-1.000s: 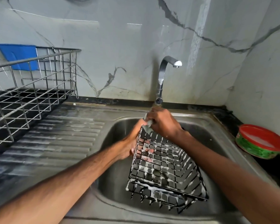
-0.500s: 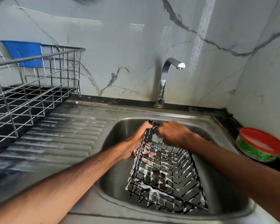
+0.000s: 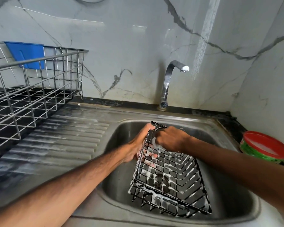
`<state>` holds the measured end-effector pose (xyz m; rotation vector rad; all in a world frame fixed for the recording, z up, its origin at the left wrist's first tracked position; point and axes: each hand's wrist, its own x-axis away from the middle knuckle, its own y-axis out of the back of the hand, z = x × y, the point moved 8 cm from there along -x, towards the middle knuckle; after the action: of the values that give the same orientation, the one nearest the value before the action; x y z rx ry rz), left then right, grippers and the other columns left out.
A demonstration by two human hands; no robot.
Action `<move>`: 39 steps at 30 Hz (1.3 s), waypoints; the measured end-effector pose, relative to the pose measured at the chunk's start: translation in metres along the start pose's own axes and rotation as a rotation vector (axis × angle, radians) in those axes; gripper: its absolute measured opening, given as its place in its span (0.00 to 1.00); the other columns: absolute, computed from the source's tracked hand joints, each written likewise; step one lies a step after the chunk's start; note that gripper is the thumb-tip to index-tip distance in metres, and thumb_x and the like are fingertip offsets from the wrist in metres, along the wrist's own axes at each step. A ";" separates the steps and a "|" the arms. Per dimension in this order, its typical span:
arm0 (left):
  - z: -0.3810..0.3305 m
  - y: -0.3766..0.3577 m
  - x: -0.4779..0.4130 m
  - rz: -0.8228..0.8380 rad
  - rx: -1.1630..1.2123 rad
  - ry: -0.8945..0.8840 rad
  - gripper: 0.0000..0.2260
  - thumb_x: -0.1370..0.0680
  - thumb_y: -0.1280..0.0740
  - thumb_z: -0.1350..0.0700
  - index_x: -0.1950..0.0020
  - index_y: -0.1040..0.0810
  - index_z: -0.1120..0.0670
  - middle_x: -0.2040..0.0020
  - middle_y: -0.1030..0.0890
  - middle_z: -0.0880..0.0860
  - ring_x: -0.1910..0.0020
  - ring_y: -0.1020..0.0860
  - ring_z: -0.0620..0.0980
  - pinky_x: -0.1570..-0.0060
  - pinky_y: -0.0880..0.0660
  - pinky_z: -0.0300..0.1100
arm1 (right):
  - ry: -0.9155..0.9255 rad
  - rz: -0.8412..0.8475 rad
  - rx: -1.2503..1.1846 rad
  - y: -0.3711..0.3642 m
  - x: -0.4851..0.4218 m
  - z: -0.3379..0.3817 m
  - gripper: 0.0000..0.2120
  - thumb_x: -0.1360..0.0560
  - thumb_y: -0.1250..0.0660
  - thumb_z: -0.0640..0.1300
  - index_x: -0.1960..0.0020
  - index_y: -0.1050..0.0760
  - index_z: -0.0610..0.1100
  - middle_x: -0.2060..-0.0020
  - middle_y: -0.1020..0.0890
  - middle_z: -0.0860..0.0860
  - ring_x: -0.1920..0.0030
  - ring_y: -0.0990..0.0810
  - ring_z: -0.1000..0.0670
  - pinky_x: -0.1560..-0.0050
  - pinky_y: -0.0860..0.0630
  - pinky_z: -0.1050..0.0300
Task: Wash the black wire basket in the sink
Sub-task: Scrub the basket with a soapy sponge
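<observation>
The fingers (image 3: 152, 156) of the left hand (image 3: 136, 147) curl round the upper left wall of the black wire basket (image 3: 172, 179). Their tips show through the mesh on the inner side, and the thumb lies along the top edge. Just to their right, the right hand (image 3: 170, 138) is clenched, knuckles up, pinching a small pale wad (image 3: 155, 143) against the wires; the wad is too blurred to name. Below both hands the basket stands tilted in the sink (image 3: 120, 182), its upper end raised, its low end near the front wall, white suds clinging to the wires. Beyond the fingers stands the tap (image 3: 168, 79). Left of them is the ribbed drainboard (image 3: 64, 136), then a silver rack (image 3: 31, 95) with a blue holder (image 3: 27, 54). Well to the right sits a red-lidded tub (image 3: 266, 149).
</observation>
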<state>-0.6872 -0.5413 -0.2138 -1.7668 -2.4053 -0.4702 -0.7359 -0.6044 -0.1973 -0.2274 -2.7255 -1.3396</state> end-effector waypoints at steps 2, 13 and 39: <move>0.000 0.001 0.001 -0.003 0.001 -0.005 0.28 0.18 0.47 0.31 0.23 0.33 0.44 0.20 0.37 0.56 0.23 0.34 0.53 0.25 0.39 0.60 | 0.010 0.030 0.054 0.000 0.004 0.001 0.09 0.16 0.40 0.38 0.41 0.24 0.38 0.47 0.20 0.45 0.52 0.19 0.47 0.61 0.30 0.57; 0.001 0.013 0.002 -0.052 -0.045 -0.052 0.27 0.16 0.53 0.35 0.17 0.44 0.40 0.14 0.57 0.51 0.16 0.56 0.57 0.24 0.56 0.71 | -0.068 0.188 -0.328 -0.037 0.023 -0.013 0.09 0.21 0.30 0.44 0.43 0.20 0.43 0.49 0.16 0.48 0.49 0.16 0.47 0.52 0.19 0.54; 0.014 0.014 -0.012 -0.003 0.023 -0.070 0.55 0.39 0.42 0.21 0.17 0.44 0.44 0.15 0.49 0.57 0.22 0.41 0.51 0.27 0.41 0.58 | 0.148 -0.073 -0.221 -0.012 0.004 0.014 0.12 0.19 0.39 0.34 0.36 0.27 0.38 0.43 0.21 0.39 0.43 0.21 0.37 0.44 0.21 0.42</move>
<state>-0.6693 -0.5443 -0.2278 -1.7994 -2.4502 -0.3859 -0.7426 -0.6000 -0.2141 -0.0427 -2.4880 -1.6085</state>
